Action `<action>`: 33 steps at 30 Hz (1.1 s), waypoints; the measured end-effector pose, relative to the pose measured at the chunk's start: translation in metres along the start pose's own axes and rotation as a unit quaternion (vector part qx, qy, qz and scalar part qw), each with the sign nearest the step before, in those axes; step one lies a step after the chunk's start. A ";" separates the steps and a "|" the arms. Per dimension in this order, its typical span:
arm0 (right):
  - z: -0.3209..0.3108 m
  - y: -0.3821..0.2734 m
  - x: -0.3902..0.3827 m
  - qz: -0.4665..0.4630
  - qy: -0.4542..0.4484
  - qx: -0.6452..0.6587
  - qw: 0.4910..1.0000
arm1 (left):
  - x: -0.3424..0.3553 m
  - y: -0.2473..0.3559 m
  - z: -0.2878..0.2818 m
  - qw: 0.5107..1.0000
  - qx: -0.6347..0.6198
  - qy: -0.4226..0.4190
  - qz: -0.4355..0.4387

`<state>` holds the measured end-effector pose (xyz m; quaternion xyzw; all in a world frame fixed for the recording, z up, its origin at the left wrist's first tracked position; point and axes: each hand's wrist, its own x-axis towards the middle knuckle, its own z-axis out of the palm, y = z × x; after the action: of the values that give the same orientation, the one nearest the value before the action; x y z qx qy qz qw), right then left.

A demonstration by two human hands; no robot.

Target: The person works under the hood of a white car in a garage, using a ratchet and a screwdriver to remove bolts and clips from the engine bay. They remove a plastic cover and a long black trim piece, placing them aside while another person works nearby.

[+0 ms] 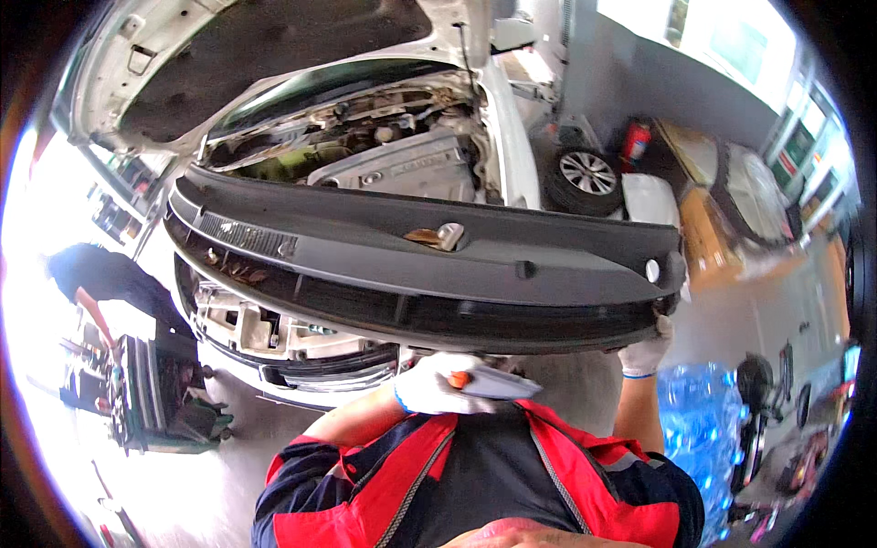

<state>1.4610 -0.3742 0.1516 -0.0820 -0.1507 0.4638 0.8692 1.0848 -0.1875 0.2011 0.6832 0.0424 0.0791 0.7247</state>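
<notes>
A long black plastic cowl panel (pixel 384 251) spans the space in front of me, above the front of a white car. At its right end, my gloved right hand (pixel 646 352) grips the lower edge. My gloved left hand (pixel 437 386), just below the panel's middle, is closed on a flat grey piece with an orange end (pixel 501 384); its exact kind is unclear. On the panel lie a brown leaf (pixel 421 237) and a small shiny piece (pixel 450 236). Dry leaves (pixel 239 271) sit in its left trough.
Beyond the panel is the engine cover (pixel 393 169), under the raised hood (pixel 274 68). A wheel (pixel 586 181), a red fire extinguisher (pixel 636 143) and cardboard (pixel 708 237) stand far right. Blue water bottles (pixel 699 411) are near my right arm. A person (pixel 119 283) bends over a tool cart (pixel 155 393) at left.
</notes>
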 end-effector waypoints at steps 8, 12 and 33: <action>0.033 -0.044 -0.268 -0.234 0.089 -0.154 0.956 | -0.005 0.038 0.134 0.978 0.114 -0.154 0.086; 0.051 -0.059 -0.392 -0.348 0.175 -0.180 0.903 | -0.012 0.044 0.202 0.957 0.141 -0.246 0.061; 0.053 -0.031 -0.781 -0.465 0.329 -0.030 0.821 | 0.021 -0.124 0.526 0.948 0.069 -0.310 -0.028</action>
<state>1.0577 -1.0400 0.0656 -0.1761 0.1106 -0.0554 0.9766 1.2014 -0.7075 0.1116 0.7210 -0.1600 -0.1604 0.6548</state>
